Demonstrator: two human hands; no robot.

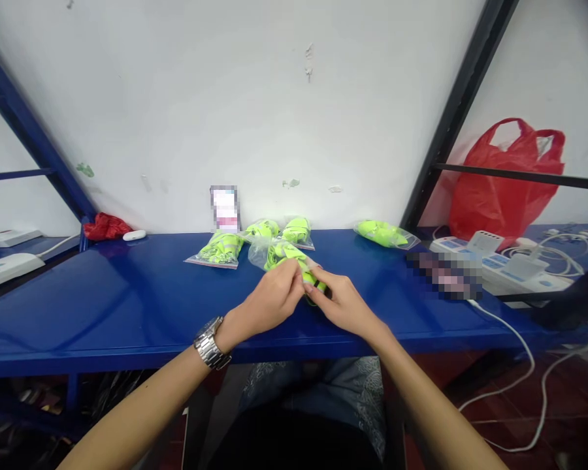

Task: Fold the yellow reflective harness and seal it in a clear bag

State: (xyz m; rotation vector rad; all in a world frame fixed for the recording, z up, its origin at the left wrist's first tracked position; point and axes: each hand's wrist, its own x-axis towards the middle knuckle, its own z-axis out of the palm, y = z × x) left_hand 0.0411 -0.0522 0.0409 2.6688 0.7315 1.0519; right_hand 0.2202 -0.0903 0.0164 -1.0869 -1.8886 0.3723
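My left hand [269, 300] and my right hand [340, 301] meet over the blue shelf [127, 307], both pinching the near end of a clear plastic bag with a neon-green item inside [280, 254]. The fingers of both hands close on the bag's opening edge. A metal watch [208, 343] sits on my left wrist. Behind the held bag lie three similar filled bags: one at the left [218, 249], two in the middle [296, 230], and another farther right [383, 233].
A red plastic bag [507, 183] stands at the back right beside white power strips and chargers [500, 261] with white cables hanging off the edge. A small red object [105, 226] and a white earbud case [134, 235] lie at the back left. A dark diagonal frame bar [451, 111] rises on the right.
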